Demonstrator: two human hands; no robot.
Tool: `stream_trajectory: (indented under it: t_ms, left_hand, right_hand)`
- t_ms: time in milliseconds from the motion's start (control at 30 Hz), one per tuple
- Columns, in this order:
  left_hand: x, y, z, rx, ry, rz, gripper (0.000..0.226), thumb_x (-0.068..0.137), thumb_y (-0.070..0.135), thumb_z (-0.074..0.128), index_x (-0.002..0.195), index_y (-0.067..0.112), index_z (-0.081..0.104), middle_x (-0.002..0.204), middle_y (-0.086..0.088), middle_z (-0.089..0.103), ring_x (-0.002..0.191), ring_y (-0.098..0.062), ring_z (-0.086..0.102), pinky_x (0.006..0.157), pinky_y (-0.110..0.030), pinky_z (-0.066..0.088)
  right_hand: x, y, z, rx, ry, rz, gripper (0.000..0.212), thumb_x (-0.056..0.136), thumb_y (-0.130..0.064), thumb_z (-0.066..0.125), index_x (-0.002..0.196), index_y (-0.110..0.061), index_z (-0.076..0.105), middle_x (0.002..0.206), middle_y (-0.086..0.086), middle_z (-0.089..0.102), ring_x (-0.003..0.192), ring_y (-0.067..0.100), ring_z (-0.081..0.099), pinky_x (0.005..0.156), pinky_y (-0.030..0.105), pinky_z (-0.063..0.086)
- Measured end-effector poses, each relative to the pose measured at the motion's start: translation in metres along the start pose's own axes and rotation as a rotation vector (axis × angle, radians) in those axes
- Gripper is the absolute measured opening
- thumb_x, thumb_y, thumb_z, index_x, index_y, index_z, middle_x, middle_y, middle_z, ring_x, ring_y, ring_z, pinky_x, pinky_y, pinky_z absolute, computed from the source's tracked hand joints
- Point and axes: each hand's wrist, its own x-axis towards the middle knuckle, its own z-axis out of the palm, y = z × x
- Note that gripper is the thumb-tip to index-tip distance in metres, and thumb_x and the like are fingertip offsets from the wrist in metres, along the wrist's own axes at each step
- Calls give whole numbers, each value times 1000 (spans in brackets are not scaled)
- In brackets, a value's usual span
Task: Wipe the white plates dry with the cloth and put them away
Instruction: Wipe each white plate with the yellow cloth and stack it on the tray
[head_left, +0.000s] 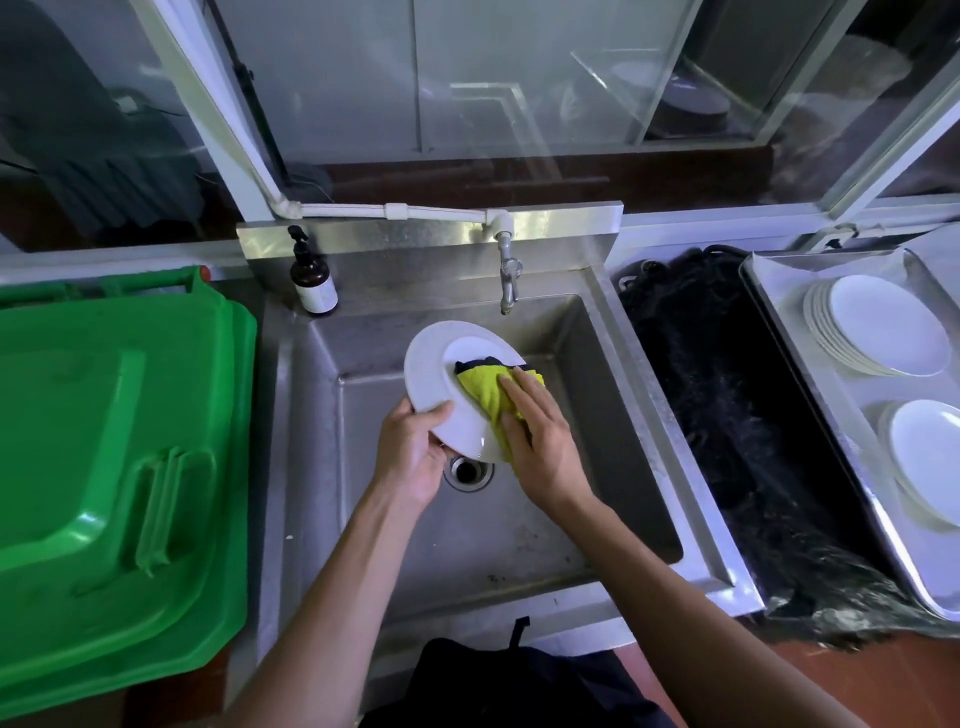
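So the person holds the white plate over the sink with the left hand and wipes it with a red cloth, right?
Not quite: the cloth is yellow, not red. The head view shows the left hand holding the white plate over the sink while the right hand wipes it.

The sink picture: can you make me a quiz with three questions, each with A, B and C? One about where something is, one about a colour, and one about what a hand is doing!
1. Where is the brown bottle?
A. On the sink's back left corner
B. On the green lid
C. On the tray

2. What colour is the cloth?
A. Red
B. Yellow
C. White

3. What is the left hand doing?
A. Hanging idle
B. Turning the tap
C. Holding the plate

Answers:
1 A: the bottle stands left of the tap.
2 B: yellow shows under the right hand.
3 C: its thumb grips the plate's rim.
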Motion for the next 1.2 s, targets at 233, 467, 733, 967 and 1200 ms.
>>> stream_trajectory:
  t_ms: [233, 467, 733, 967, 1200]
  left_hand:
    - [-4, -8, 7, -82, -9, -20, 34, 93, -4, 57, 122, 9, 67, 108, -14, 74, 87, -27, 73, 67, -33, 58]
    - [-4, -9, 10, -225, 3, -13, 40, 96, -1, 51, 134, 5, 62, 122, -18, 71, 102, -31, 73, 74, -34, 60]
    - [-4, -9, 1, -252, -41, -11, 41, 97, 1, 51, 137, 2, 57, 125, -21, 69, 104, -33, 72, 73, -40, 61]
    - [-4, -2, -15, -189, -161, 6, 37, 89, 0, 56, 125, 8, 63, 116, -11, 74, 104, -28, 71, 77, -40, 62]
    - [-7, -4, -32, -81, -287, -18, 34, 83, -1, 62, 111, 13, 76, 113, -10, 75, 102, -27, 72, 77, -41, 62]
  right_hand:
    - [-12, -24, 26, 0, 41, 109, 44, 107, -16, 47, 150, -12, 47, 160, 6, 39, 151, 25, 30, 120, 46, 28]
    - [-25, -36, 42, -64, 47, 113, 49, 109, -24, 39, 157, -17, 34, 167, 2, 24, 156, 20, 14, 120, 45, 25]
    - [-22, -20, 32, 23, 112, 158, 47, 107, -12, 42, 154, -7, 38, 164, 13, 29, 154, 27, 21, 124, 45, 22]
    - [7, -6, 9, 154, 86, 340, 50, 109, -20, 37, 158, -22, 31, 166, -2, 24, 153, 15, 21, 124, 33, 20]
    - [31, 0, -16, 190, 73, 339, 46, 105, -17, 34, 148, -28, 45, 146, -14, 49, 131, 10, 46, 112, 38, 38]
